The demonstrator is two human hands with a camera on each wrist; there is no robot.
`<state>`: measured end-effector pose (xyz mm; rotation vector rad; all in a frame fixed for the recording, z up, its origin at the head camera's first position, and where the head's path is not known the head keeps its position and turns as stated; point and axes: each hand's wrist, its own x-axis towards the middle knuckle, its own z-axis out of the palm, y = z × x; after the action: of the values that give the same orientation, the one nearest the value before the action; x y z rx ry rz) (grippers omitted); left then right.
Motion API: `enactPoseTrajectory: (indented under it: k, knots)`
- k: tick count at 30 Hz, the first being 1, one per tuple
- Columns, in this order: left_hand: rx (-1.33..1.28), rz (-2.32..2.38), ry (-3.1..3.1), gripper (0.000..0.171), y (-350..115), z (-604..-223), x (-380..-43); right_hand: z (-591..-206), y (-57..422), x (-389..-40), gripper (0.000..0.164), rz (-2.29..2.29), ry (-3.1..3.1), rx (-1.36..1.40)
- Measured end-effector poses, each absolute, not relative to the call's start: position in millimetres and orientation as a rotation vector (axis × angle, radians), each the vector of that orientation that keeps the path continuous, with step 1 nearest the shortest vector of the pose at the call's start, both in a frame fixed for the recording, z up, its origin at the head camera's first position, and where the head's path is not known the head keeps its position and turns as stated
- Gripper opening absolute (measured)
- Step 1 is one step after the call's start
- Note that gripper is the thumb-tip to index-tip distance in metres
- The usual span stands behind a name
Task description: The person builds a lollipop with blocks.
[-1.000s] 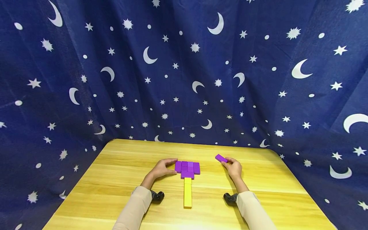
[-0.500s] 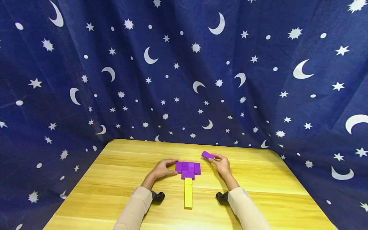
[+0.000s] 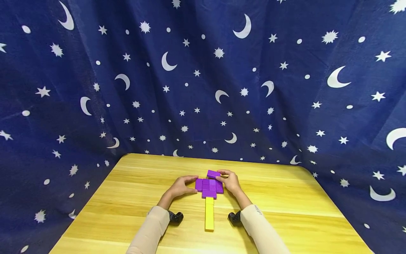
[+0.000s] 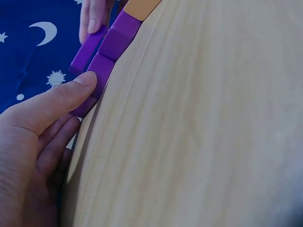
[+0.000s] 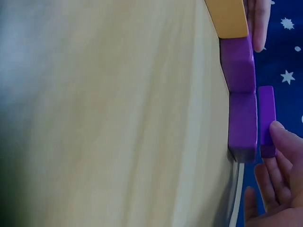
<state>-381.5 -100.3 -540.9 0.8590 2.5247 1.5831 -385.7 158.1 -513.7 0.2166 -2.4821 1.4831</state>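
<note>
Several purple blocks lie flat against one another on the table, with a yellow strip of blocks running from them toward the person. The left hand holds the leftmost purple block between thumb and fingers at its near and far ends. Between thumb and fingers, the right hand pinches a loose purple block, held just beyond the group's far edge. In the right wrist view this held block shows raised above the others, a gap beneath it. Part of the rightmost purple block is hidden by the right hand.
The wooden table extends on both sides of the blocks. Behind it hangs a dark blue curtain with white moons and stars. A black device sits at the left wrist and another at the right wrist.
The right hand has carried its purple block leftward from the right side to the group's far edge, turning it closer to level with that edge. The left hand has stayed at the leftmost block.
</note>
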Motion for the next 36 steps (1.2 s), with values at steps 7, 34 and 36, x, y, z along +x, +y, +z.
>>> enactPoseTrajectory:
  k: [7,34,36]
  knots:
    - [0.862,1.54,2.551,0.066,-99.2,-540.6,-382.3,-514.0,149.4,-387.3,0.025,1.439,-2.514,0.265]
    - [0.839,1.504,2.563,0.066,-99.9,-538.7,-382.4,-514.3,145.6,-390.2,0.023,1.361,-2.614,0.367]
    - [0.844,1.504,2.565,0.066,-99.7,-538.2,-382.2,-513.5,145.5,-389.5,0.022,1.371,-2.619,0.353]
